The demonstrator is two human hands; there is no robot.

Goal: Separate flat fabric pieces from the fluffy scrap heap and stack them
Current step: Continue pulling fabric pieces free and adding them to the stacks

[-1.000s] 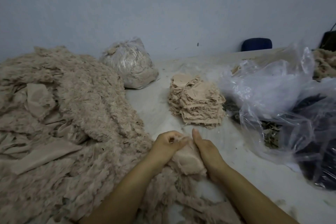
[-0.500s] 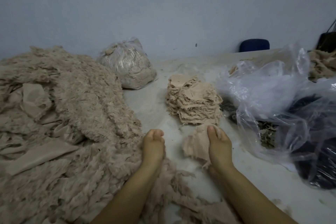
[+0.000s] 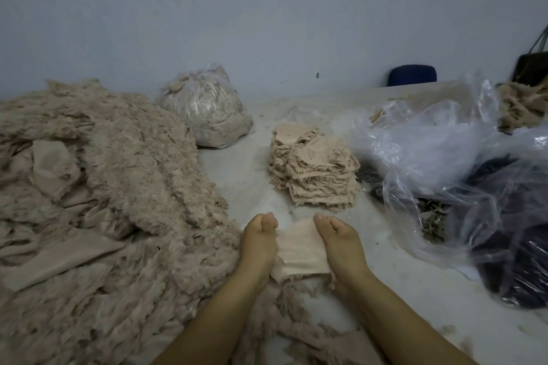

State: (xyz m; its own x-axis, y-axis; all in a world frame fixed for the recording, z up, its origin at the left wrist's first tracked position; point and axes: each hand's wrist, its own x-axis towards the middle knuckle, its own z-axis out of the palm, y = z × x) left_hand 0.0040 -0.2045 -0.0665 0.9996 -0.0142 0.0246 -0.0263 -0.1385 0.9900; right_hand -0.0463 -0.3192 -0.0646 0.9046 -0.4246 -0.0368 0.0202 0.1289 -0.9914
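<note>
A big heap of fluffy beige scraps [image 3: 98, 201] covers the left of the table, with a few flat pieces lying in it. A stack of flat beige pieces [image 3: 314, 169] stands in the middle of the table. Just in front of the stack, my left hand [image 3: 258, 241] and my right hand [image 3: 341, 243] hold one flat beige fabric piece [image 3: 299, 247] stretched between them, each hand gripping one side edge with curled fingers. Fluffy fringe hangs from the piece's lower edge.
A clear bag stuffed with beige scraps [image 3: 204, 109] sits at the back by the wall. Crumpled clear plastic bags [image 3: 444, 163] with dark contents fill the right side. A blue chair back [image 3: 412, 75] shows behind the table. More scraps [image 3: 522, 104] lie far right.
My left hand has come back to the piece and taken its left edge. The piece, which was bunched in my right hand, is now spread flat between both hands.
</note>
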